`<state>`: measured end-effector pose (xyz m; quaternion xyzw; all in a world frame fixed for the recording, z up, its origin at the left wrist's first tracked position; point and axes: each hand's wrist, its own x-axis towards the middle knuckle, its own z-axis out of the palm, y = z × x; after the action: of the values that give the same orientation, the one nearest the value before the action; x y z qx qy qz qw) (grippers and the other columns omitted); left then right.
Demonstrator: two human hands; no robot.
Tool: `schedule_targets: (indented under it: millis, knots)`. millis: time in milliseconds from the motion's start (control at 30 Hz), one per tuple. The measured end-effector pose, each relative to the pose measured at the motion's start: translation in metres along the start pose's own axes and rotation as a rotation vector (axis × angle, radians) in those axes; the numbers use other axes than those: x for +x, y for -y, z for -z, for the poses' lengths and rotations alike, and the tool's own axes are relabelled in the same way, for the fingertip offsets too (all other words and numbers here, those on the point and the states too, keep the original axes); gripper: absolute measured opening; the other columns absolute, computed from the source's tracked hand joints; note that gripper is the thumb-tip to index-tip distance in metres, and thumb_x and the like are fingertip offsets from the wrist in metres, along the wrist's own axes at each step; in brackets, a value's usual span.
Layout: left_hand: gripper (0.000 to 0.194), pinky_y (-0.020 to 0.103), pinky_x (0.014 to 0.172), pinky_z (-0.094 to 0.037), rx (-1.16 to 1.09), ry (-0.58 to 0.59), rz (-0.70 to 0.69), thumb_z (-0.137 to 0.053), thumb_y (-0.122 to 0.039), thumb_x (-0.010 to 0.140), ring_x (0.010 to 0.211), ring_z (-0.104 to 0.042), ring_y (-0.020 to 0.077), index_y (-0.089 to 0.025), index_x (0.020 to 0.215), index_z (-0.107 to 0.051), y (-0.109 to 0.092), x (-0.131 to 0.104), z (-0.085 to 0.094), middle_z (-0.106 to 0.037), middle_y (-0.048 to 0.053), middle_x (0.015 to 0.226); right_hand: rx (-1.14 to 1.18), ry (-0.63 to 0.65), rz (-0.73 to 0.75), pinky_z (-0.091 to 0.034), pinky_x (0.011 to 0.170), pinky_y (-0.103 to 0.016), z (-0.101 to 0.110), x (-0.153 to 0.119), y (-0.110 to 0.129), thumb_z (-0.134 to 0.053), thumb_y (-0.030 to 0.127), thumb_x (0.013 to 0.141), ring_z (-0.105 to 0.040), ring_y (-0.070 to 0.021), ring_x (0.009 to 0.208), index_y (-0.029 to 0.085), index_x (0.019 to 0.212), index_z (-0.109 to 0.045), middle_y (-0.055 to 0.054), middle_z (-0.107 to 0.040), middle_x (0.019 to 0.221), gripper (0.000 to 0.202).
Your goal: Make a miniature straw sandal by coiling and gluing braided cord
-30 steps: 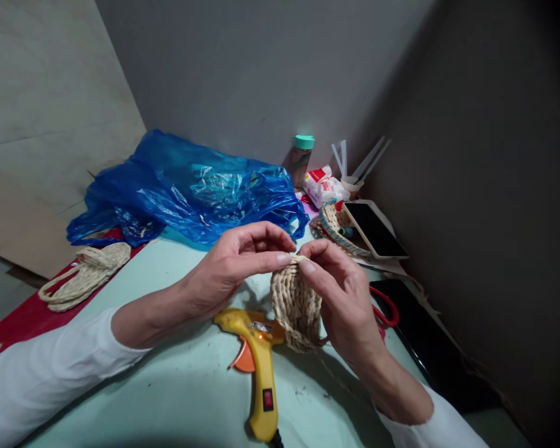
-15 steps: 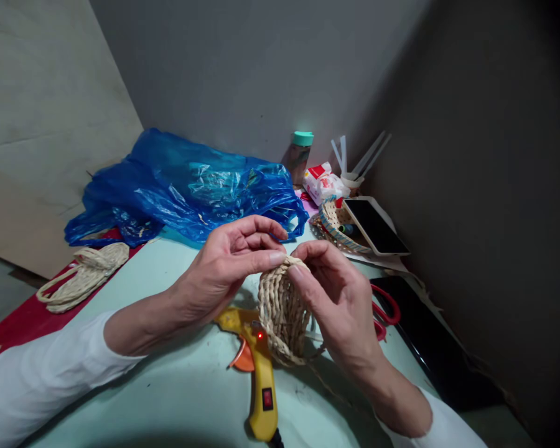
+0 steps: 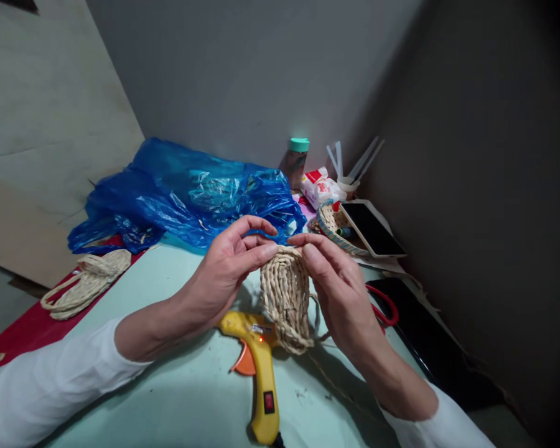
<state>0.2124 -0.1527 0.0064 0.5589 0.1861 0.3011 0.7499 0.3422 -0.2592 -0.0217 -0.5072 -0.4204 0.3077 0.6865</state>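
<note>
A small woven piece of braided straw point(image 3: 285, 298) hangs between my two hands, its rounded upper edge at my fingertips. My left hand point(image 3: 236, 261) pinches that edge from the left with thumb and fingers. On the other side my right hand point(image 3: 338, 283) grips the upper right edge between thumb and forefinger. Under the piece a yellow glue gun point(image 3: 264, 392) with an orange trigger lies on the pale green tabletop point(image 3: 191, 386), its small red light lit. A thin straw strand trails down to the right of the piece.
A blue plastic bag point(image 3: 182, 193) spreads across the back. Coiled straw braid point(image 3: 88, 283) lies at left. Red-handled scissors point(image 3: 388, 305), a black flat device point(image 3: 429, 336), a phone point(image 3: 373, 227) on a small basket point(image 3: 329, 221), and a teal-lidded jar point(image 3: 298, 158) stand or lie at right.
The woven piece has turned, so more of its flat woven face shows and its lower end sits higher. My right fingers have shifted slightly right along the edge.
</note>
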Motion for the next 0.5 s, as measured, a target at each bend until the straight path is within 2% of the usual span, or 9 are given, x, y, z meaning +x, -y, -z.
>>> schedule_targets:
  millis: [67, 167, 267, 367, 500]
  knots:
    - [0.021, 0.017, 0.066, -0.046, 0.006, -0.080, -0.043, -0.071, -0.015, 0.082, 0.069, -0.057, 0.0081, -0.018, 0.099, -0.060, -0.001, 0.000, -0.001, -0.064, -0.003, 0.075, -0.108, 0.009, 0.003, -0.046, 0.083, -0.026, 0.000, 0.000, 0.003, -0.065, 0.043, 0.093, -0.059, -0.0155, 0.093, 0.021, 0.110, -0.064, -0.002, -0.065, 0.100, 0.027]
    - [0.020, 0.017, 0.067, -0.046, 0.054, -0.160, -0.121, -0.073, -0.016, 0.080, 0.068, -0.058, 0.0082, -0.017, 0.097, -0.065, -0.002, 0.001, 0.001, -0.063, -0.003, 0.071, -0.284, 0.096, -0.046, -0.047, 0.079, -0.028, -0.001, 0.000, 0.004, -0.068, 0.041, 0.089, -0.062, -0.0184, 0.089, 0.019, 0.106, -0.064, -0.003, -0.068, 0.098, 0.028]
    - [0.013, 0.020, 0.073, -0.049, 0.138, -0.136, -0.145, -0.073, -0.019, 0.080, 0.076, -0.061, 0.0106, -0.017, 0.092, -0.071, -0.002, 0.006, 0.006, -0.069, 0.000, 0.081, -0.345, 0.140, -0.126, -0.047, 0.070, -0.029, -0.002, 0.001, 0.002, -0.064, 0.042, 0.090, -0.060, -0.0185, 0.080, 0.018, 0.100, -0.065, -0.003, -0.067, 0.089, 0.027]
    - [0.012, 0.026, 0.079, -0.050, 0.312, -0.071, -0.138, -0.068, -0.029, 0.087, 0.085, -0.064, 0.0154, -0.018, 0.088, -0.074, -0.004, 0.013, 0.015, -0.073, 0.004, 0.093, -0.310, 0.155, -0.130, -0.046, 0.069, -0.027, -0.001, 0.003, 0.001, -0.063, 0.043, 0.090, -0.058, -0.0176, 0.080, 0.017, 0.099, -0.065, -0.003, -0.068, 0.089, 0.027]
    - [0.013, 0.030, 0.085, -0.048, 0.715, -0.135, -0.402, -0.067, -0.027, 0.088, 0.095, -0.064, 0.0189, -0.021, 0.087, -0.078, -0.010, 0.016, 0.022, -0.073, 0.004, 0.098, -0.348, 0.146, -0.122, -0.046, 0.067, -0.027, 0.000, 0.004, 0.000, -0.062, 0.044, 0.089, -0.057, -0.0174, 0.078, 0.017, 0.100, -0.066, -0.002, -0.067, 0.086, 0.029]
